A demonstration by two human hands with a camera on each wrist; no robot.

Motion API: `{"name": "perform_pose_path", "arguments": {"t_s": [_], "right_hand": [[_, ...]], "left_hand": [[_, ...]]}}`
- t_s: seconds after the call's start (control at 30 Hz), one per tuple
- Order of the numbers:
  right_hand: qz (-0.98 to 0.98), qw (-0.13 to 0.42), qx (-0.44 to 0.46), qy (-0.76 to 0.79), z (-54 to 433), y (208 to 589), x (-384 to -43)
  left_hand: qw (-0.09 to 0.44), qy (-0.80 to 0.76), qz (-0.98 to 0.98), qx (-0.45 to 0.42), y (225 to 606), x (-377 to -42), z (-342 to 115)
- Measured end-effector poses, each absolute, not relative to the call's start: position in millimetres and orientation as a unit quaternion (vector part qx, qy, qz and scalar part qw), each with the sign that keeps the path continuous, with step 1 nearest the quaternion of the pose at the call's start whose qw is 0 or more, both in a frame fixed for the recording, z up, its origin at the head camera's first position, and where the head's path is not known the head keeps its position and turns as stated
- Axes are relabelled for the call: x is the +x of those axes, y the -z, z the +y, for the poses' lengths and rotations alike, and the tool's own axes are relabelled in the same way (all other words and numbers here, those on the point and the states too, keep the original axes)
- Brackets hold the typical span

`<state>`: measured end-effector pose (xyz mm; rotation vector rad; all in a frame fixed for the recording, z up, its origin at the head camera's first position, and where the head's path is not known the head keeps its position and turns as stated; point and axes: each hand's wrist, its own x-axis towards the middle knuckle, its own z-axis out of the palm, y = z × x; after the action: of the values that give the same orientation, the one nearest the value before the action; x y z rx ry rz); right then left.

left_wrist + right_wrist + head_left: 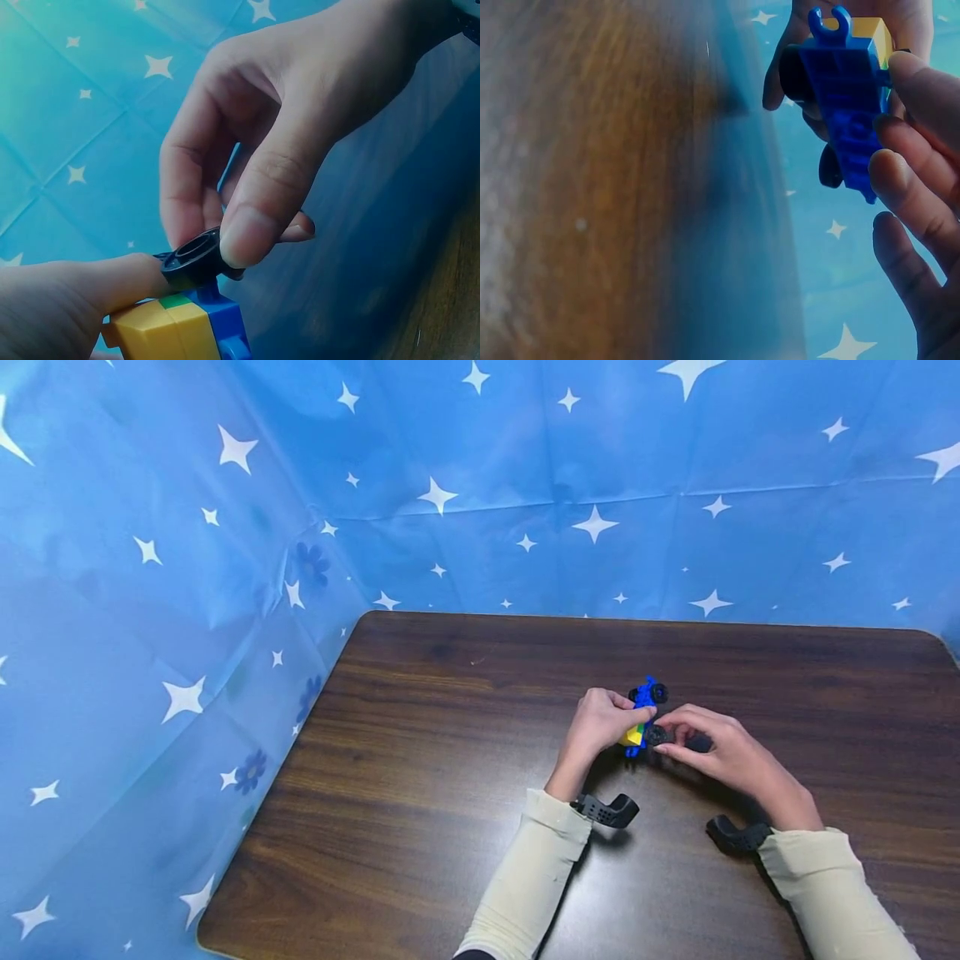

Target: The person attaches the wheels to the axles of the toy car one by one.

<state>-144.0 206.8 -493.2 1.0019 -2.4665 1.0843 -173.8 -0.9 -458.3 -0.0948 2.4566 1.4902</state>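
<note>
A small toy car with a blue base [844, 97] is held above the table, steadied by my left hand [600, 722]. Yellow blocks [169, 334] and a bit of green sit on top of the base. The thumb and fingers of my right hand [723, 752] pinch a black wheel [191, 261] at the car's right side, against a blue axle stub. Whether the wheel is fully seated on it I cannot tell. In the right wrist view, a blue hook [830, 28] sticks out at one end, and other black wheels [829, 166] show on the opposite side.
The brown wooden table [420, 735] lies beneath both hands. Blue cloth with white stars [495, 460] hangs behind it and along its left side. Black wrist mounts [609, 811] jut inward from both sleeves.
</note>
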Motion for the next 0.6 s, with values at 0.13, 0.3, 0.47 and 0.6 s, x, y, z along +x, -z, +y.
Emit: {"name": "perform_pose_path", "arguments": {"t_s": [0.13,0.3,0.47,0.6], "right_hand": [[-0.843,0.146,0.361,-0.370,203.4,491.1,-143.8],[-0.836,0.153,0.377,-0.369,202.5,490.8,-143.5],[-0.835,0.156,0.380,-0.366,202.9,491.7,-144.6],[-0.839,0.154,0.380,-0.359,203.6,492.9,-144.8]], "left_hand": [[0.133,-0.505,0.852,-0.031,458.3,-173.6,-2.4],[0.136,-0.504,0.852,-0.029,458.7,-173.1,-1.1],[0.136,-0.503,0.853,-0.026,458.4,-172.8,-0.7],[0.132,-0.499,0.856,-0.028,458.1,-173.1,-0.2]]}}
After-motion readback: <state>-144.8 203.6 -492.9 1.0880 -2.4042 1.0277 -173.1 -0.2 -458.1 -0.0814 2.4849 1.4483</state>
